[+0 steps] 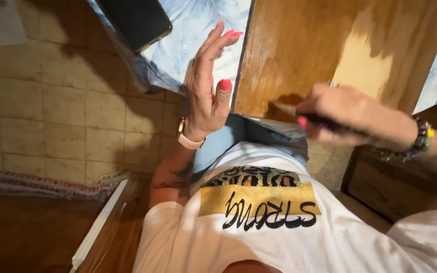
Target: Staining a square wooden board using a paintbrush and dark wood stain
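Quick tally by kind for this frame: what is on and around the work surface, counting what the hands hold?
Wooden board: 1
Paintbrush, held in the right hand: 1
Dark phone, beyond the open left hand: 1
Leaf-patterned cover: 1
Total: 4

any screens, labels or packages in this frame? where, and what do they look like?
Phone: top left, lying on the blue patterned cloth, dark rectangle, screen off.
Watch: on the left wrist, pale band, gold case, its face hidden.
Shirt print: white shirt front, gold band with black script, leopard strip above.
No packages.
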